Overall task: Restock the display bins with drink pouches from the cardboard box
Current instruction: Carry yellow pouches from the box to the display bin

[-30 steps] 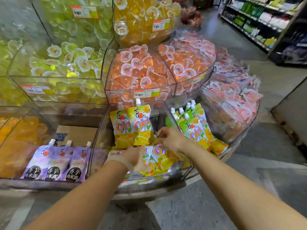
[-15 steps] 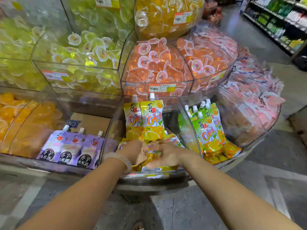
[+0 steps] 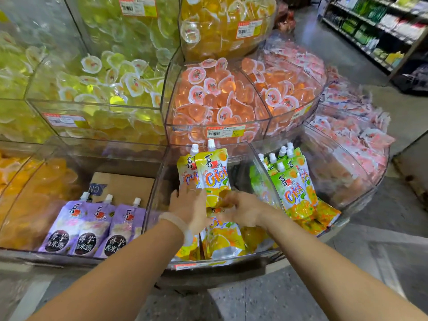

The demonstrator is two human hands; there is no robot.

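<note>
Both my hands are inside the middle clear bin [image 3: 154, 193]. Two yellow orange-flavour pouches [image 3: 214, 172] stand upright against its back, and more yellow pouches [image 3: 223, 239] lie flat at its front. My left hand [image 3: 188, 208], with a pale band on the wrist, lies flat with fingers spread against the lower part of the upright pouches. My right hand [image 3: 244, 209] is curled on the top of one lying yellow pouch, just right of the left hand. A cardboard box [image 3: 125, 183] shows behind the purple pouches [image 3: 89, 228] in the left bin.
Green pouches [image 3: 289, 181] stand in the bin to the right. Above are bins of orange jelly cups [image 3: 222, 93] and yellow-green jelly cups [image 3: 104, 82]; pink packets [image 3: 361, 144] fill the far right bin. Store shelves [image 3: 375, 26] line the aisle at upper right.
The view has moved closer and slightly up. My left hand has slid from the lying pouches up to the upright ones and spread its fingers. My right hand stays on the lying pouches.
</note>
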